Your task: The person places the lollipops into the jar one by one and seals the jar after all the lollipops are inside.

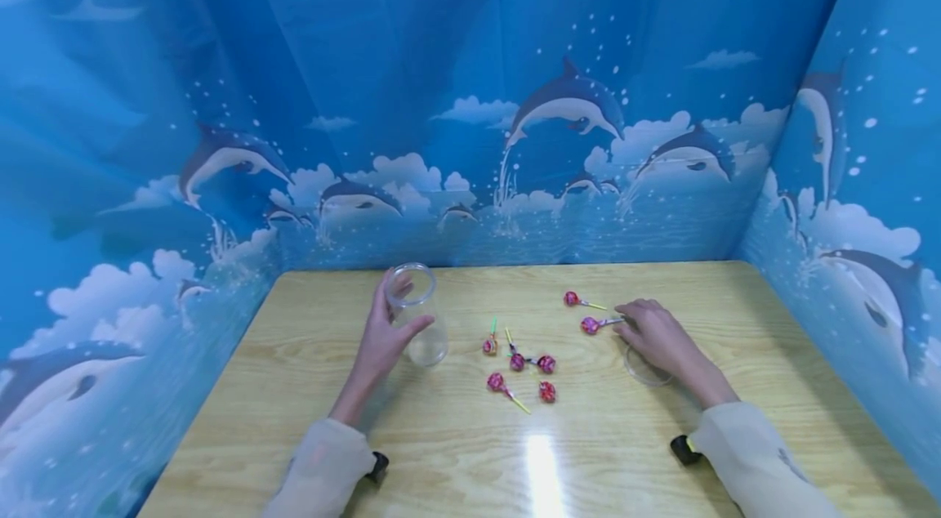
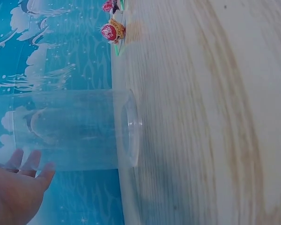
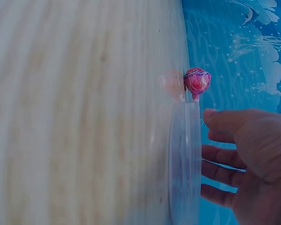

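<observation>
A tall clear plastic jar [image 1: 428, 330] stands on the left half of the table, its top uncovered. My left hand [image 1: 390, 330] grips its side, thumb in front and fingers behind; the left wrist view shows fingertips [image 2: 47, 171] against the clear wall. My right hand [image 1: 654, 336] is over a clear round lid [image 1: 647, 375] lying flat, fingers loosely bent with the tips right at its upper side. Just left of that hand lies a wrapped lollipop [image 1: 590, 325], its stick reaching the fingers, with another lollipop [image 1: 571, 299] behind it.
Between the hands several wrapped lollipops lie scattered, among them one with a yellow stick [image 1: 496, 381] and one with a green stick [image 1: 490, 346]. The wooden table [image 1: 294, 420] ends at a blue dolphin-print curtain [image 1: 412, 93] behind and at both sides.
</observation>
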`<state>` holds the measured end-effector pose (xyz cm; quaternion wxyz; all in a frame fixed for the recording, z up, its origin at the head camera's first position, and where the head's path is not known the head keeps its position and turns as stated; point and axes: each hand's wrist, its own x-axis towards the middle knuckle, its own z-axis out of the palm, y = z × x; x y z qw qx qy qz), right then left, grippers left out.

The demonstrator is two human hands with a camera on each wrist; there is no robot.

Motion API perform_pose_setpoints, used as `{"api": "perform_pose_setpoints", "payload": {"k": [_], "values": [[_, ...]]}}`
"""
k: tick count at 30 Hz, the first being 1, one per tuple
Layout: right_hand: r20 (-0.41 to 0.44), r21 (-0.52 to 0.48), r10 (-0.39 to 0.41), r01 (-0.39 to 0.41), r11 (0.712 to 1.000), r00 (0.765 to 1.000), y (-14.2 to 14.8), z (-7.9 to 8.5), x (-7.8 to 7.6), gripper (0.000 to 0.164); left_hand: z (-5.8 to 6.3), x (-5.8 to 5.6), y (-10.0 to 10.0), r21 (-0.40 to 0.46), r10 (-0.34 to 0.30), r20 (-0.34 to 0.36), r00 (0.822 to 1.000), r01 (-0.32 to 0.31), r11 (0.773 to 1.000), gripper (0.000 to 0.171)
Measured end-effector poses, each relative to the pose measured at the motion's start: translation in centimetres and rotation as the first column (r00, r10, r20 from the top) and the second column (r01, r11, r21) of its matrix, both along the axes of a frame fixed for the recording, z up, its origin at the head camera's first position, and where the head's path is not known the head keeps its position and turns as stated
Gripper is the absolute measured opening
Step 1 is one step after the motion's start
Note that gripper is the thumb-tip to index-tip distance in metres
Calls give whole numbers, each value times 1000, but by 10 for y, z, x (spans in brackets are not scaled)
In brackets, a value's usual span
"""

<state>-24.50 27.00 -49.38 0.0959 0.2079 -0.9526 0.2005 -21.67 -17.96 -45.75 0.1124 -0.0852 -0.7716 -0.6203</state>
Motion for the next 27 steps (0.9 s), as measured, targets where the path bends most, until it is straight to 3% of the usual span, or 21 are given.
{"api": "perform_pose_setpoints", "payload": {"k": [6, 20, 27], "values": [[22, 17, -6, 6, 1000, 1000, -6, 0, -4, 30, -3, -1, 2, 22, 5, -46, 999, -4, 1000, 87], [108, 58, -92, 86, 995, 990, -13, 0, -12, 9, -2, 3, 10, 40, -8, -55, 998, 11, 999, 80], [104, 58, -108, 103, 993, 989, -11, 0, -12, 5, -1, 8, 15, 23, -23, -41, 999, 24, 999, 80]]}}
